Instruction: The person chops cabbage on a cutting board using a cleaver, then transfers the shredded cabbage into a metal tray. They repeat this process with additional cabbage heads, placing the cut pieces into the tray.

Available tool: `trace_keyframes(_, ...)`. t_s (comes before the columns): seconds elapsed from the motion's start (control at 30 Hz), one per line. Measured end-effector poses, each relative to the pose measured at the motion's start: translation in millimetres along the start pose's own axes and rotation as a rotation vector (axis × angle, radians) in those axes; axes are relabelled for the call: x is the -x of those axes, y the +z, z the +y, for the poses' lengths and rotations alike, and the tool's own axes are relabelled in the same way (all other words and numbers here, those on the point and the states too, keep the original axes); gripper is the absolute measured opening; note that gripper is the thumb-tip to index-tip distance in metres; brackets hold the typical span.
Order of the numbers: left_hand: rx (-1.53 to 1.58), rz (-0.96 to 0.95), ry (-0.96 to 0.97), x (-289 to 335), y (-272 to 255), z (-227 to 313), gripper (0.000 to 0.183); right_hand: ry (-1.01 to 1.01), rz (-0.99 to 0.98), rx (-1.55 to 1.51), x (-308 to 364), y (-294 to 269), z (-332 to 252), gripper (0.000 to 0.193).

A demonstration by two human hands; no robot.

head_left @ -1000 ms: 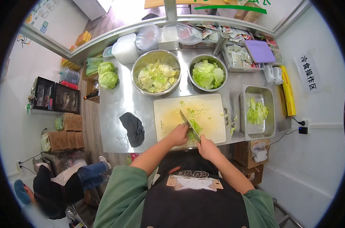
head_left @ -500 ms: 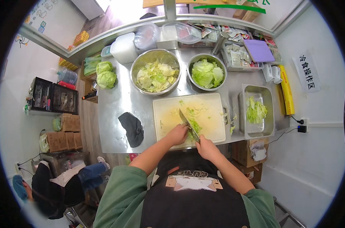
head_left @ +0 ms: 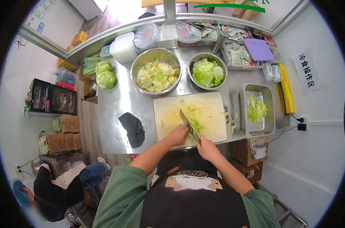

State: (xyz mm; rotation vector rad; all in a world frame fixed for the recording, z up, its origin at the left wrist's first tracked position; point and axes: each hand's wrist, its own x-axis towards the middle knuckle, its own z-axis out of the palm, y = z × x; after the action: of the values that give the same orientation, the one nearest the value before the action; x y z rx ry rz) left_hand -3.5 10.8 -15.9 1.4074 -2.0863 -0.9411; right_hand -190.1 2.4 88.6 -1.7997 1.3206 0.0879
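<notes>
In the head view, a dark cloth [head_left: 132,130] lies left of the cutting board [head_left: 217,110]; a lettuce head [head_left: 106,78] sits to the board's far left. Behind the board, a large steel bowl [head_left: 146,59] holds chopped leaves, a smaller bowl [head_left: 206,56] bigger leaves; right of it, a steel pan [head_left: 260,129] holds cut strips. Over the board, the right hand [head_left: 208,147] grasps the knife [head_left: 186,121], its long axis slanting away and leftward, tip foremost. The left hand [head_left: 179,134] curls beside the blade, near shredded lettuce [head_left: 196,124]; its grip cannot be told.
</notes>
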Motion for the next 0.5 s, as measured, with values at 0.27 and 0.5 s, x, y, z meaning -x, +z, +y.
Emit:
trace_keyframes(0.27,-0.077,0.029,0.102,5,-3,-1,0.011,-0.107,0.157,-0.041,-27,55,28,0.022)
trace_keyframes(0.5,-0.084,-0.041,-0.132,11,-19,5,0.016,-0.077,0.090,0.047,-6,1,-12,0.023)
